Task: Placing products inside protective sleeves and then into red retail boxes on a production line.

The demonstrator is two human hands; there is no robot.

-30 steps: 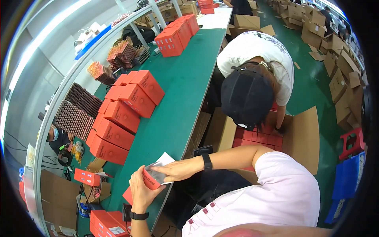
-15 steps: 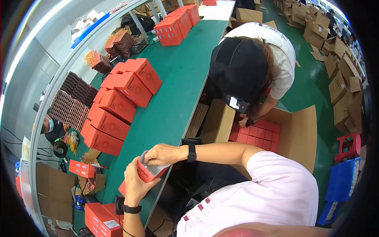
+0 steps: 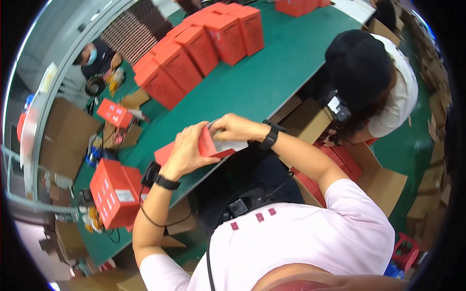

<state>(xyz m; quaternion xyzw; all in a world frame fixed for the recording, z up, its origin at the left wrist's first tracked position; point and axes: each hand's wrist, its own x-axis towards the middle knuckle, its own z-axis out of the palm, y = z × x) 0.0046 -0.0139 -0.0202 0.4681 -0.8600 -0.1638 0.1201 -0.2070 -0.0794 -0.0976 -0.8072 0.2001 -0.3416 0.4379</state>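
An orange-red cardboard box (image 3: 208, 143), its end open and showing a grey-white inside, is tilted over the front edge of the green table (image 3: 233, 92). My left hand (image 3: 187, 151) is wrapped round it, thumb along the near side. At the opening, my right hand (image 3: 236, 129) has its fingers curled and reaching partly in. Whatever those fingertips hold is hidden by the box wall. Another red box (image 3: 163, 153) lies on the table just behind my left hand, mostly covered by it.
Red boxes (image 3: 166, 76) stand in rows across the table. More red boxes (image 3: 112, 195) are stacked at the left. A co-worker in a black cap (image 3: 360, 63) bends over a large open carton (image 3: 381, 186) of red boxes at the right. A masked person (image 3: 99, 59) sits beyond the table.
My view has swung leftward, so the scene appears shifted right. My hands stay on the same box, with the right fingers still at its opening. The co-worker remains bent over the carton.
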